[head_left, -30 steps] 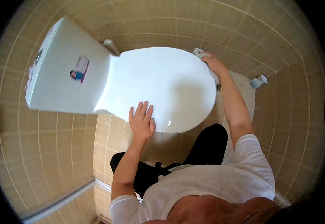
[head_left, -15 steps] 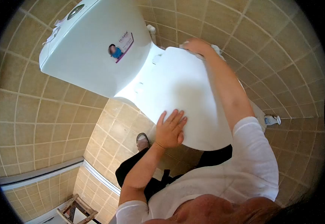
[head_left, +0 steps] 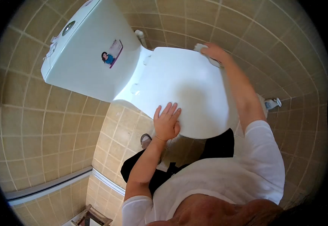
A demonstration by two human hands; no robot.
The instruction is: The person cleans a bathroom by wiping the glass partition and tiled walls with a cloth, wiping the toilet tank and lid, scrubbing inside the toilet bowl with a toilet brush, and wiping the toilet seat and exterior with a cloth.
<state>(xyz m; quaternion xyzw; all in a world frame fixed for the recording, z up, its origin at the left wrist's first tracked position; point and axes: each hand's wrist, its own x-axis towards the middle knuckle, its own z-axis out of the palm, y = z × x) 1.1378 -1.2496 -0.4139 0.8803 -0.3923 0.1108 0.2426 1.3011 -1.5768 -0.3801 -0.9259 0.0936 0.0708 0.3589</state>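
A white toilet lid lies closed in the middle of the head view. My left hand rests flat near the lid's lower left edge, fingers spread and nothing held. At the lid's far right edge, my right hand is closed on a pale cloth, part of which hangs along the rim. The palm side of that hand is hidden. The white cistern, with a sticker on its front, stands to the upper left.
A spray bottle stands by the right wall. Behind the toilet is a white pipe fitting. A metal door track runs across the lower left, with a wooden stool beyond it. Tiled walls stand close around.
Since half a second ago, the view has shifted, and my right hand with the cloth has moved rightward along the lid's far edge. My left hand stays on the lid.
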